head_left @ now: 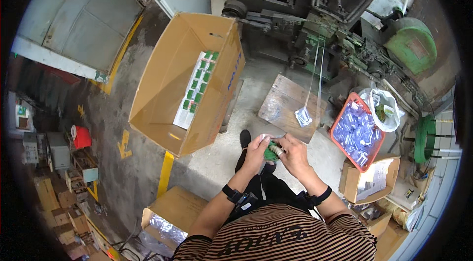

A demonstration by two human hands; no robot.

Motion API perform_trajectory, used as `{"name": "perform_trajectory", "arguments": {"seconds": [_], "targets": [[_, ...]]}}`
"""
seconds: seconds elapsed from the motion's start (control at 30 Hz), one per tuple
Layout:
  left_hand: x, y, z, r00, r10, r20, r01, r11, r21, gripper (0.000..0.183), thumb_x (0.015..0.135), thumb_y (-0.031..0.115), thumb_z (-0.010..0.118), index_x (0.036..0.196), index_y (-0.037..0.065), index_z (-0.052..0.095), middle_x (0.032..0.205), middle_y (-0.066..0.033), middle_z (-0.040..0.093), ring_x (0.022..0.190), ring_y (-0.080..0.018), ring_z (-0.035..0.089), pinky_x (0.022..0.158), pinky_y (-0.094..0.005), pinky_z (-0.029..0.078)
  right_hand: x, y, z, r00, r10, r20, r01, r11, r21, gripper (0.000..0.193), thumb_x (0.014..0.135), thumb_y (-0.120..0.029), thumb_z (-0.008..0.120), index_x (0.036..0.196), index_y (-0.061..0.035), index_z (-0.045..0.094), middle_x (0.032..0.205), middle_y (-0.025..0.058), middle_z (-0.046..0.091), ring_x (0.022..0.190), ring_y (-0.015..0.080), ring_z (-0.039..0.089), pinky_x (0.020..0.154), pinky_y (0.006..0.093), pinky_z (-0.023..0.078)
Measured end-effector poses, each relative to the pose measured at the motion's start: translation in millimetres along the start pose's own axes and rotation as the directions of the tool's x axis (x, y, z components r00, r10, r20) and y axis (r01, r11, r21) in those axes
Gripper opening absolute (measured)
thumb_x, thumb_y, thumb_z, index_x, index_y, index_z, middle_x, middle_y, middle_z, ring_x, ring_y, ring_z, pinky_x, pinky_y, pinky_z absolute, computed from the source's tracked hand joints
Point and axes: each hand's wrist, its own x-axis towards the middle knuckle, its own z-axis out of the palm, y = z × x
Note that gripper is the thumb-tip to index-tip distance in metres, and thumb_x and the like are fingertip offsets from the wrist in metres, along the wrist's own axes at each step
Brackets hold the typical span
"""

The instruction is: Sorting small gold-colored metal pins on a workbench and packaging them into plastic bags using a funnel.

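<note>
The small green bundle (270, 154) is held near the centre of the view, between the bare left hand (257, 152) and the bare right hand (295, 154), both closed on it. Beyond it, a large, dark, grimy metal machine (305, 29) is seen; to the left, a tall, open brown cardboard box (162, 83) is stood; to the right, a shallow orange-red plastic tray (347, 154) is heaped with bluish clear plastic pieces (357, 130). In the box, small green pieces (197, 97) are set out on a white flat panel (184, 119). The bundle could be dropped if either pinch were loosened, or deformed by too hard a squeeze. Much of it is covered by fingers; the pale ribbed item (276, 150) against it cannot be identified, and the machine is cut off above
</note>
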Motion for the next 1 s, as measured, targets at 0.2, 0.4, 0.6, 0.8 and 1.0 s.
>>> {"name": "perform_trajectory", "arguments": {"seconds": [0.2,0.4,0.6,0.8,1.0], "targets": [[3,51,-25,0.994,0.037,-0.107,-0.041,0.998,-0.036,0.023,0.096,0.025,0.043,0.106,0.007,0.052,0.082,-0.0053,0.06,0.062,-0.0144,0.061,0.042,-0.0243,0.049,26,-40,-3,0.999,0.04,0.022,-0.043,0.985,0.165,0.035,0.068,0.002,0.063,0.102,-0.0058,0.06,0.082,0.0111,0.056,0.07,0.0303,0.059,0.061,0.039,0.048],[37,153,-94,0.977,0.142,-0.16,-0.143,0.99,0.004,0.027,0.096,0.03,0.04,0.106,0.006,0.047,0.083,-0.0113,0.063,0.064,-0.0234,0.065,0.041,-0.0243,0.047,36,-40,9,0.997,0.068,-0.026,-0.065,0.994,0.089,0.021,0.077,0.0,0.061,0.098,-0.0034,0.061,0.077,0.0138,0.057,0.069,0.0314,0.06,0.063,0.0368,0.049],[107,222,-219,0.884,0.289,-0.367,-0.302,0.953,0.024,0.022,0.095,0.024,0.046,0.099,0.004,0.055,0.08,-0.0071,0.06,0.067,-0.0165,0.063,0.054,-0.0281,0.051,-9,4,49,0.857,0.285,0.43,-0.205,0.953,-0.222,0.022,0.079,-0.013,0.061,0.1,-0.0058,0.061,0.086,0.0162,0.062,0.076,0.0345,0.061,0.066,0.0405,0.049],[174,152,-366,0.788,0.221,-0.574,-0.216,0.973,0.078,0.02,0.091,0.021,0.054,0.092,0.004,0.065,0.082,-0.0027,0.062,0.072,-0.012,0.058,0.062,-0.0267,0.048,-132,77,71,0.541,0.653,0.53,-0.558,0.751,-0.354,0.019,0.076,-0.015,0.066,0.093,-0.0066,0.065,0.082,0.0151,0.065,0.068,0.0265,0.063,0.063,0.0361,0.05],[199,42,-416,0.694,-0.179,-0.697,0.118,0.984,-0.135,0.015,0.083,0.011,0.063,0.095,0.004,0.068,0.085,-0.0032,0.064,0.074,-0.0137,0.059,0.063,-0.0294,0.048,-204,103,39,0.5,0.723,0.478,-0.625,0.683,-0.378,0.02,0.076,-0.012,0.065,0.094,-0.0029,0.062,0.076,0.0139,0.064,0.065,0.0266,0.063,0.059,0.0373,0.052]]}}
